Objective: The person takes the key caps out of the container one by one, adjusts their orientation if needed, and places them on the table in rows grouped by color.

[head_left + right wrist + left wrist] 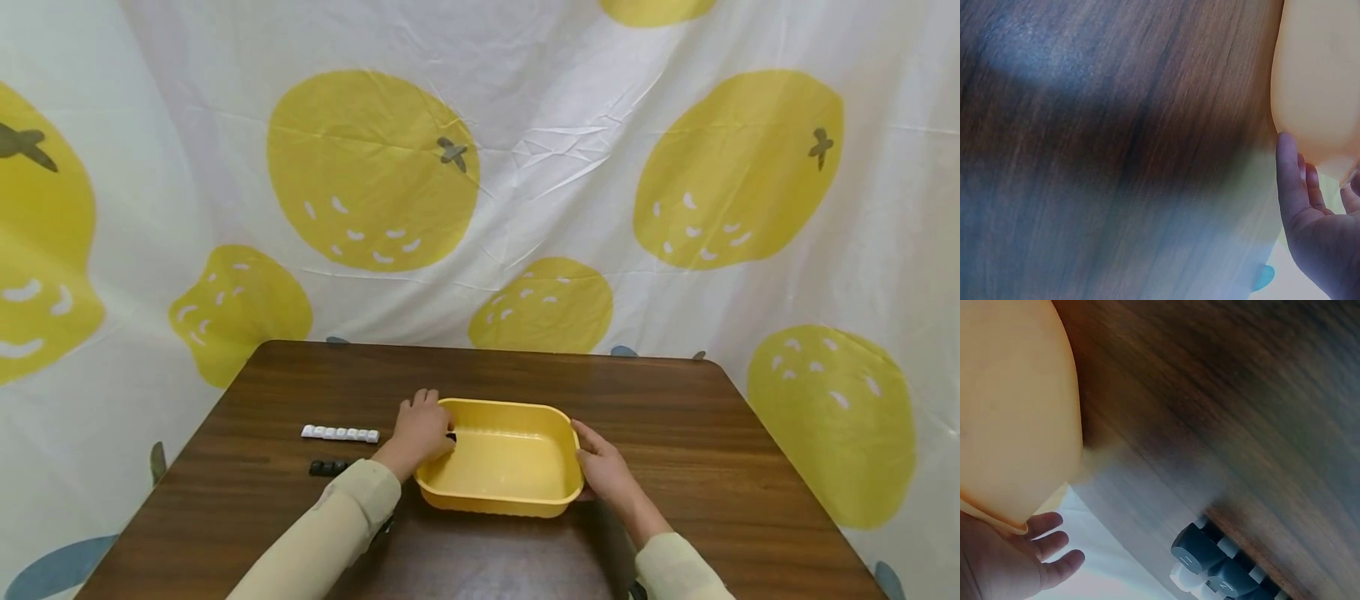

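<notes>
A yellow plastic basin (501, 504) lies on the table between both hands. My left hand (422, 429) is over its left rim, pinching a small black keycap (452, 437) between thumb and finger just inside the wall. In the left wrist view the other fingers (1054, 545) stretch out past the basin's side, and the pinch is hidden. At the right end my right hand (606, 471) grips the rim, thumb on top and the other fingers against the outer wall. Left of the basin sits a row of black keycaps (328, 468), partly covered by the left forearm.
A row of white keycaps (340, 434) runs behind the black row. Everything stands on a dark wooden table (690, 433) with rounded far corners. Beyond its far edge hangs a white curtain (555, 158) printed with yellow lemons.
</notes>
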